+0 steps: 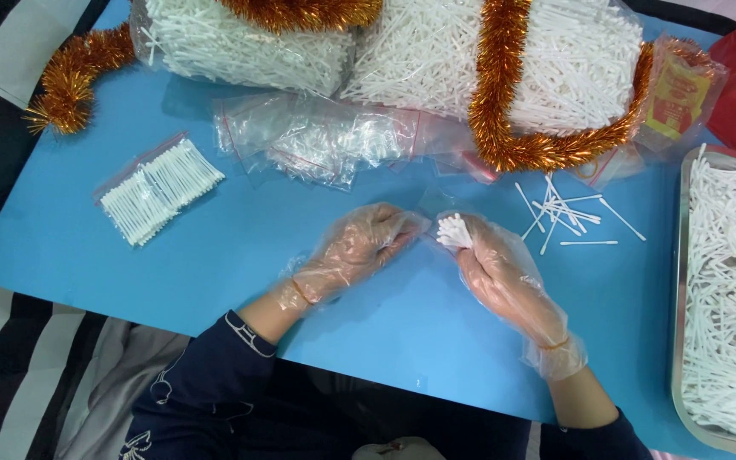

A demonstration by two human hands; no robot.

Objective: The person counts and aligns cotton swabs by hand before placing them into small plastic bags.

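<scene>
Dark blue sleeves [215,383] with white trim enter at six o'clock, leading to two hands in thin, crinkled clear plastic gloves over a smooth blue table [87,247]. At mid-table the right hand [504,277] is closed around a bundle of cotton swabs [453,232], fingers wrapped tight, so only the white tips show. The bundle's long axis runs from about four o'clock up to ten o'clock, tips pointing toward the left hand [359,247]. That hand's fingers are curled narrowly and pinch what looks like a small clear bag [426,223] just beside the tips; the film is too faint to tell its mouth.

At two o'clock from the right hand, loose swabs [564,213] lie crossed on the table. At three o'clock a metal tray [683,281] is heaped with more. At nine o'clock lies a filled packet of swabs [159,189], at twelve o'clock a pile of empty clear bags [317,140], and behind it big sacks of swabs [436,51] draped with bristly orange tinsel [496,94].
</scene>
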